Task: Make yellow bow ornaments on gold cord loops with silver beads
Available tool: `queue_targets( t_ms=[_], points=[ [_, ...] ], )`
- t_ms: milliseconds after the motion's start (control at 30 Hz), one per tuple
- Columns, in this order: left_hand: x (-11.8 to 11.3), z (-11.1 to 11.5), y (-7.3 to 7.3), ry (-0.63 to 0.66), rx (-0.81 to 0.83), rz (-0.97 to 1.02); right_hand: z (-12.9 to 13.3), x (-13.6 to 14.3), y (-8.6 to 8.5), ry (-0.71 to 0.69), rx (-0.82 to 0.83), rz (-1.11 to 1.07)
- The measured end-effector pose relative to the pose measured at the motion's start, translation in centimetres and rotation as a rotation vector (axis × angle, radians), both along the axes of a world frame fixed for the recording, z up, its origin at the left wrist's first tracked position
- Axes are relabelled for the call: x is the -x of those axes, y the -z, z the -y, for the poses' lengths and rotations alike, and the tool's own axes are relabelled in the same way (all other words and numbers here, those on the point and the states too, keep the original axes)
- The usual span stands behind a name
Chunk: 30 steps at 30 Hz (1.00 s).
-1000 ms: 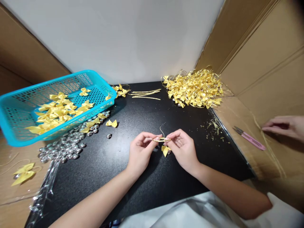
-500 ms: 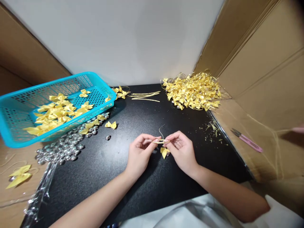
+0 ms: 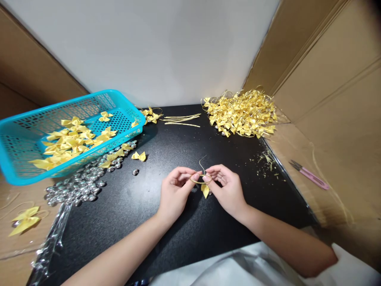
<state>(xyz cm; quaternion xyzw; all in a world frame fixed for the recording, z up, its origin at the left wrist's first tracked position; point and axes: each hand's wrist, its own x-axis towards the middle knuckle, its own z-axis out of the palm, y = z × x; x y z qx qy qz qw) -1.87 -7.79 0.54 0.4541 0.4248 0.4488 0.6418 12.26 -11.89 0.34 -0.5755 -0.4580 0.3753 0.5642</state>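
A thin gold cord (image 3: 200, 182) forms a small loop between my two hands, above the black table (image 3: 125, 222). My left hand (image 3: 177, 188) pinches its left side between thumb and fingers. On the right side, my right hand (image 3: 225, 186) is closed on the cord too. One thin loose end sticks up behind the fingertips. A yellow bow (image 3: 205, 190) hangs just below the loop, partly hidden by my right hand. Another yellow bow (image 3: 139, 156) and a single silver bell (image 3: 135, 172) lie to the left of my hands.
A turquoise basket (image 3: 98, 150) holds yellow bows at the left, with silver bells (image 3: 74, 186) along its front. Cut gold cords (image 3: 182, 119) lie at the back. Finished-looking bows with cords (image 3: 242, 115) are heaped back right. Pink-handled snips (image 3: 314, 178) rest at the right.
The cord loop between my hands has opened into a wider oval. My right fingers have shifted slightly. A fingertip and raised cord at the far right edge are gone from view.
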Motion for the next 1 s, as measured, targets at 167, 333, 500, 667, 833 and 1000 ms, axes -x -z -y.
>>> queue_targets(
  t_ms=[167, 333, 500, 667, 833, 1000],
  points=[
    [0.2, 0.1, 0.0, -0.001, -0.125, -0.096, 0.1, -0.2, 0.0, -0.049, 0.03, 0.077],
    [0.4, 0.5, 0.3, 0.001, -0.406, -0.273, 0.0, 0.0, -0.1, -0.096, 0.092, -0.087],
    [0.7, 0.2, 0.0, 0.023, -0.633, -0.515, -0.1, -0.2, -0.3, -0.085, 0.079, -0.11],
    [0.8, -0.5, -1.0, 0.217, -0.699, -0.826, -0.1, -0.8, -0.3, -0.079, 0.06, 0.005],
    [0.7, -0.4, -0.6, 0.422, -0.722, -0.975, -0.4, -1.8, -0.7, -0.141, 0.107, 0.167],
    [0.6, -0.4, -0.2, 0.478, -0.693, -0.943, 0.2, -3.7, -1.5, -0.142, 0.12, 0.489]
  ],
)
